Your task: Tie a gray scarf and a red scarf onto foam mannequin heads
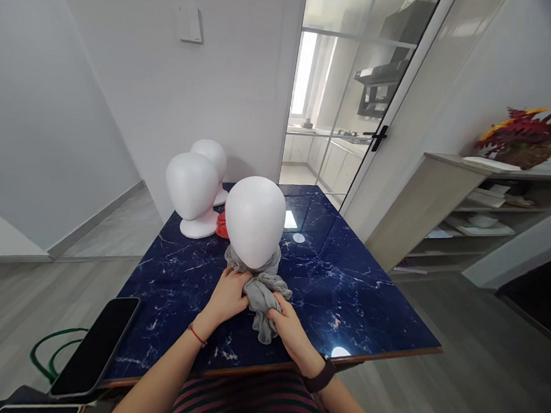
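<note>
A white foam mannequin head point(255, 221) stands upright on the table, and a grey scarf point(263, 300) is wrapped around its neck. At the front of the neck the scarf is gathered, with an end hanging toward me. My left hand point(230, 294) is closed on the scarf at the left of the gathered part; its fingertips are partly hidden in the cloth. My right hand point(290, 327) pinches the hanging grey cloth from the right, thumb and fingers together. Just behind the head, to the left, lies some red cloth point(222, 225).
Two more white foam heads, a nearer one point(190, 187) and a farther one point(212, 155), stand at the table's back left. The blue marbled table point(359, 288) has a phone point(96, 346) at its left front corner. A shelf point(455, 200) and a glass door point(340, 85) are beyond.
</note>
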The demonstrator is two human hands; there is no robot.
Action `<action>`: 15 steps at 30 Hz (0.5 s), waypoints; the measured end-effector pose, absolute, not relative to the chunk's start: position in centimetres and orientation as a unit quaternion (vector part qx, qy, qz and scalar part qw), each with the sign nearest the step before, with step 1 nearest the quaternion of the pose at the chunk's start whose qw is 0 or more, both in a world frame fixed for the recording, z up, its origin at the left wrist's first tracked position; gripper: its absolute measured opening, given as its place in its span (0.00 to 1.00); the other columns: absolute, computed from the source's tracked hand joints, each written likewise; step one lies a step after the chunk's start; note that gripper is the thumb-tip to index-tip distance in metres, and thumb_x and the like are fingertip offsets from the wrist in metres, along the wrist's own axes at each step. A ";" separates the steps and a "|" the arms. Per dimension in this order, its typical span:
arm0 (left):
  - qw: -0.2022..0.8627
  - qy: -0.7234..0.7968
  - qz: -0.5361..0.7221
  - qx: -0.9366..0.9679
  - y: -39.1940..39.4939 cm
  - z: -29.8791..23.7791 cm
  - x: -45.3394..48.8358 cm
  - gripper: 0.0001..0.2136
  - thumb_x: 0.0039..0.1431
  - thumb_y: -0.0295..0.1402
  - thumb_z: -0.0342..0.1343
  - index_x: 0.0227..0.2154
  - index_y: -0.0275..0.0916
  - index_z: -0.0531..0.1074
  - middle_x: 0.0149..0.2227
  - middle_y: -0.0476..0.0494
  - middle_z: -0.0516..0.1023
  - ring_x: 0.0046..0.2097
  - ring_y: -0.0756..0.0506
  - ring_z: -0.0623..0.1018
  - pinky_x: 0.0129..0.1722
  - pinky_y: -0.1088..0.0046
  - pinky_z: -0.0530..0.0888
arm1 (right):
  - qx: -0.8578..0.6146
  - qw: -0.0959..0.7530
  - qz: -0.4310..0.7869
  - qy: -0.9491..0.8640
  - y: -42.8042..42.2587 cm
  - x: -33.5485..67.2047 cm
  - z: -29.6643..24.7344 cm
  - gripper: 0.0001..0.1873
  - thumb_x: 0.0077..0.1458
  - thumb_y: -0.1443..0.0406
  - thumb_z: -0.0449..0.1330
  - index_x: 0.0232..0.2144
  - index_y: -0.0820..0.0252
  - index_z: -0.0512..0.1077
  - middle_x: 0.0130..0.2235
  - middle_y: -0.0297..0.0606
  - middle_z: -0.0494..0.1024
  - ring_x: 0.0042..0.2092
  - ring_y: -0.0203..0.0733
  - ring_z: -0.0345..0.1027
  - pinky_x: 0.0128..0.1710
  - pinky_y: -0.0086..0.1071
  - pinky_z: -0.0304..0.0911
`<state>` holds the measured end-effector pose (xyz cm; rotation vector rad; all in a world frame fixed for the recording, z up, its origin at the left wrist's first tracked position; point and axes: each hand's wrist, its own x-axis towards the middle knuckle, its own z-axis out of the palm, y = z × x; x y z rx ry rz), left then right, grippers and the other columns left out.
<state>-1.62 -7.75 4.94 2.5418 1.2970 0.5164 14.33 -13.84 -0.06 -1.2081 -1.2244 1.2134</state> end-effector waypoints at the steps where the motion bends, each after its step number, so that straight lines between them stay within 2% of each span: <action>1: 0.120 0.443 0.181 0.870 -7.8 5.0 -1.6 0.08 0.49 0.27 0.50 0.33 0.41 0.71 0.36 0.43 0.76 0.46 0.40 0.72 0.58 0.58 0.56 | -0.502 0.496 0.478 -0.523 -13.6 14.3 -0.2 0.24 0.41 0.73 0.49 0.42 0.61 0.72 0.49 0.42 0.73 0.53 0.48 0.64 0.56 0.45 0.55; 3: 0.119 0.440 0.194 0.869 -7.8 5.0 -1.5 0.07 0.49 0.28 0.51 0.31 0.41 0.71 0.37 0.42 0.75 0.47 0.40 0.72 0.58 0.58 0.56 | -0.503 0.492 0.423 -0.571 -13.3 14.2 -0.2 0.24 0.41 0.75 0.49 0.41 0.60 0.73 0.55 0.42 0.67 0.59 0.47 0.57 0.61 0.45 0.49; 5: 0.126 0.435 0.215 0.865 -7.9 4.9 -1.5 0.08 0.48 0.27 0.51 0.33 0.40 0.70 0.39 0.42 0.75 0.48 0.40 0.71 0.58 0.58 0.56 | -0.484 0.475 0.366 -0.637 -12.9 14.0 0.1 0.25 0.42 0.77 0.48 0.42 0.60 0.72 0.60 0.41 0.61 0.62 0.45 0.51 0.63 0.44 0.44; 8: 0.136 0.433 0.247 0.856 -7.9 4.9 -1.7 0.15 0.44 0.23 0.50 0.38 0.39 0.67 0.40 0.42 0.74 0.48 0.41 0.71 0.59 0.58 0.55 | -0.439 0.420 0.290 -0.740 -12.4 13.8 1.0 0.28 0.44 0.79 0.46 0.47 0.61 0.68 0.62 0.43 0.57 0.64 0.42 0.48 0.64 0.42 0.44; 10: 0.129 0.436 0.260 0.852 -8.1 4.9 -1.8 0.16 0.42 0.20 0.48 0.36 0.39 0.66 0.37 0.43 0.73 0.46 0.42 0.71 0.60 0.57 0.54 | -0.425 0.374 0.250 -0.785 -11.9 13.9 1.5 0.30 0.43 0.79 0.46 0.49 0.62 0.67 0.62 0.45 0.56 0.63 0.44 0.51 0.62 0.42 0.49; 12: 0.119 0.433 0.274 0.850 -8.5 4.8 -1.9 0.17 0.41 0.18 0.46 0.34 0.40 0.66 0.36 0.45 0.71 0.45 0.43 0.71 0.61 0.56 0.53 | -0.425 0.326 0.225 -0.814 -11.3 14.2 1.8 0.28 0.43 0.79 0.47 0.47 0.62 0.68 0.60 0.46 0.59 0.57 0.46 0.60 0.57 0.41 0.58; 15: 0.125 0.450 0.343 0.815 -9.1 4.4 -1.8 0.19 0.42 0.16 0.45 0.37 0.41 0.67 0.42 0.43 0.69 0.49 0.43 0.68 0.57 0.57 0.59 | -0.432 0.288 0.214 -0.828 -10.4 14.5 1.8 0.22 0.44 0.79 0.48 0.39 0.62 0.70 0.51 0.47 0.67 0.46 0.44 0.69 0.49 0.39 0.65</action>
